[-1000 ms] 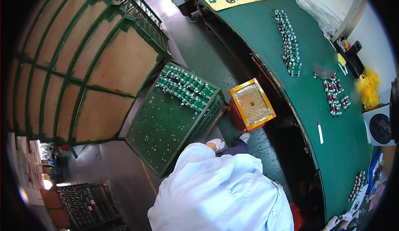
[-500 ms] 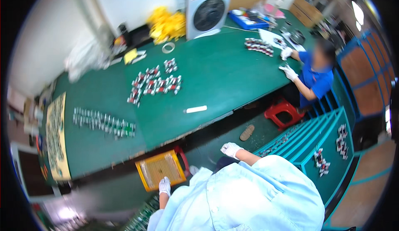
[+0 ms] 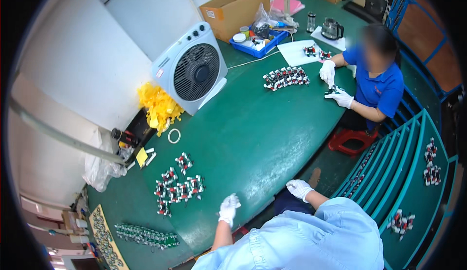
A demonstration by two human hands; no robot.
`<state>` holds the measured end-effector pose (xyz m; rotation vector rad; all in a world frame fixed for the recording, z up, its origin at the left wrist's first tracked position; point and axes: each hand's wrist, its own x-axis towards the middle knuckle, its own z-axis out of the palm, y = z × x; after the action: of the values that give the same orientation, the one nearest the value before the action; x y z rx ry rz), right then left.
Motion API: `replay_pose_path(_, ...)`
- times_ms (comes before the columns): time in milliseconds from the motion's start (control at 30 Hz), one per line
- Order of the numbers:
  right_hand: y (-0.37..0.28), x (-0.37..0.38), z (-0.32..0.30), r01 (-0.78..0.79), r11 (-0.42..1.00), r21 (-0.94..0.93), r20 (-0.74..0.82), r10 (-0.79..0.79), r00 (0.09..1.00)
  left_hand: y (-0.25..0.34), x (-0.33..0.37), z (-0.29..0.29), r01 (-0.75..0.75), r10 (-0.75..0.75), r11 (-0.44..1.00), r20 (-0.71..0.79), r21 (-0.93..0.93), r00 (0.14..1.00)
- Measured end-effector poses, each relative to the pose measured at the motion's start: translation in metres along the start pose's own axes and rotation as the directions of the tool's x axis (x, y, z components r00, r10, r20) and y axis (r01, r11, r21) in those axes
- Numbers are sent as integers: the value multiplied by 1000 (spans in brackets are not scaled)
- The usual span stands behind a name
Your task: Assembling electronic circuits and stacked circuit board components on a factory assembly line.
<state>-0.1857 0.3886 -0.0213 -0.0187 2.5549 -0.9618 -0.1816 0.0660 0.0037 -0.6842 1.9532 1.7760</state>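
In a white glove, my left hand [image 3: 228,209] rests at the table's near edge, its fingers closed round a small white strip whose end barely shows; the glove hides the rest. My right hand [image 3: 300,190], also gloved, hovers beside the table edge, near my body, with nothing visible in it and its fingers loosely bent. Left of my left hand lies a group of small red, black and white assemblies [image 3: 179,191], with a single similar assembly [image 3: 184,163] just beyond. Nearer the left end sits a row of green circuit boards [image 3: 146,236].
Across the green table [image 3: 253,139], a co-worker in blue [image 3: 377,90] handles a small part beside a row of assemblies [image 3: 286,77]. A fan [image 3: 197,70], yellow strips [image 3: 158,107], tape ring [image 3: 174,136] and blue tray [image 3: 262,46] stand along the back. A slatted teal rack [image 3: 389,168] is at right.
My left hand has risen from beside the yellow-framed panel below the table to the tabletop, where the white strip lay. The view has turned and shifted right; the panel is now mostly hidden.
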Motion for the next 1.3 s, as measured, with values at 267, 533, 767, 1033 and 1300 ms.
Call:
replay_pose_path(267,1,115,-75,33,975,221,88,-54,995,103,98,100,-147,32,890,262,433,965)
replay_pose_path(533,26,199,-175,18,687,726,-365,364,857,281,243,153,-246,134,852,262,461,956)
replay_pose_path(767,70,353,-304,-205,973,109,-741,217,635,352,326,259,-178,38,881,311,438,950)
replay_pose_path(1033,48,377,-335,-335,685,647,-208,581,787,315,378,304,97,-178,966,346,239,921)
replay_pose_path(1300,31,362,-295,-235,643,729,-134,471,872,276,331,272,37,-58,984,116,176,991)
